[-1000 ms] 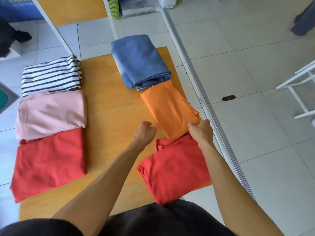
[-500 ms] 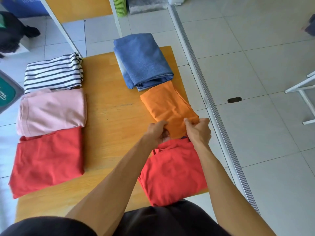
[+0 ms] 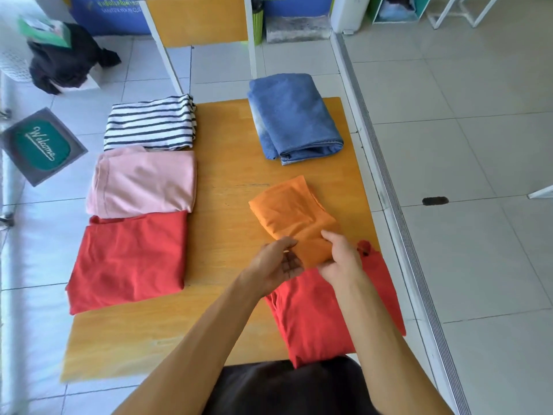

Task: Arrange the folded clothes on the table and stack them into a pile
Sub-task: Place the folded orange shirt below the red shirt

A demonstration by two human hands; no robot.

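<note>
Six folded garments lie on a small wooden table (image 3: 227,175). Along its left side sit a striped top (image 3: 151,124), a pink one (image 3: 143,182) and a red one (image 3: 128,259). On the right are folded blue jeans (image 3: 294,116), an orange garment (image 3: 291,212) and a second red garment (image 3: 326,313) nearest me. My right hand (image 3: 341,256) grips the near end of the orange garment, which overlaps the red one's far edge. My left hand (image 3: 275,265) holds the same end from the left, fingers curled under it.
An orange-backed chair (image 3: 197,20) stands beyond the table's far edge. A welcome mat (image 3: 45,145) and a black bag (image 3: 68,61) lie on the tiled floor to the left. A floor rail (image 3: 398,205) runs close along the table's right side.
Both hands closed on the orange garment's near end and drew it toward me, away from the jeans, onto the red garment's far edge. The camera tilted up, showing more of the room.
</note>
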